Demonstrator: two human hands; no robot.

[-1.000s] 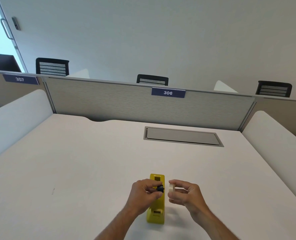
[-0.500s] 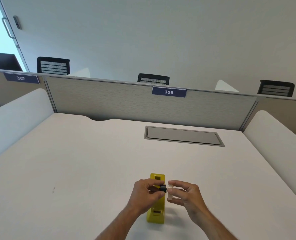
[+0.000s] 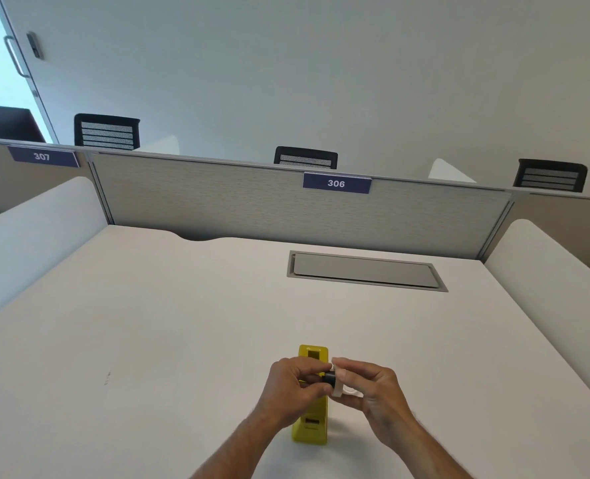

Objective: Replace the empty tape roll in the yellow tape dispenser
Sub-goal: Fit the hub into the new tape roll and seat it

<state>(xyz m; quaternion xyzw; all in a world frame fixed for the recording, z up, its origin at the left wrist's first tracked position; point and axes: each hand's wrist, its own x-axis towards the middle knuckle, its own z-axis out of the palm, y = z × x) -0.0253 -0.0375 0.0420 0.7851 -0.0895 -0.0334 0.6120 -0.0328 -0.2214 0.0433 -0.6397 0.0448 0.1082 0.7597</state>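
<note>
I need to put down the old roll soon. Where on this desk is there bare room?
Bare desk lies left of the yellow dispenser, out to the side panel. More lies between the dispenser and the grey hatch, and to its right. Crowded only at the dispenser, where the left hand and right hand meet.

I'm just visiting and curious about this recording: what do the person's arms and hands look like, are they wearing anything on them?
Both forearms are bare, with no sleeves in view. The left hand and right hand wear no gloves, and no watch, bracelet or ring shows. Some light hair is visible on the forearms.
</note>
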